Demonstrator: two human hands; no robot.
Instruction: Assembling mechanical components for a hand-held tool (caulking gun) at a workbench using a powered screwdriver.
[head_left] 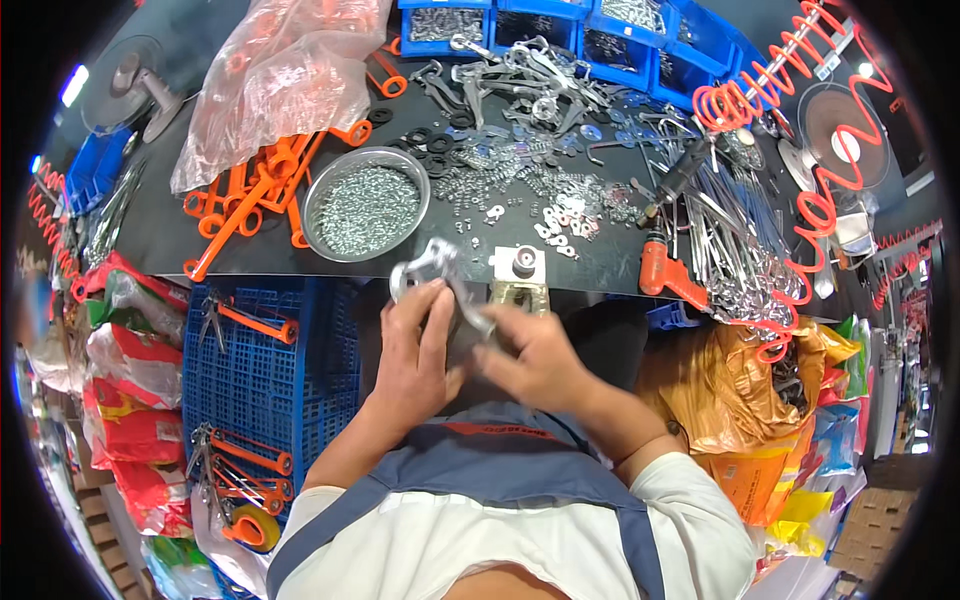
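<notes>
Just off the table's front edge, my left hand (412, 345) grips a grey, curved metal part (436, 266). Its rounded upper end sticks up past the fingers and is slightly blurred. The fingers of my right hand (538, 362) close on the lower, narrow end of the same part. Right beside it, at the table edge, stands a small metal fixture (519, 270) with a dark round post on top. Behind my left hand sits a round metal bowl (366, 205) full of small shiny fasteners.
Orange handles (250, 215) lie at the left beneath a clear plastic bag (290, 80). Similar metal parts (530, 80), springs and washers cover the middle. Blue bins (620, 45) line the back. A red power driver (668, 275) lies right, below a coiled red hose (815, 210). A blue crate (240, 380) stands lower left.
</notes>
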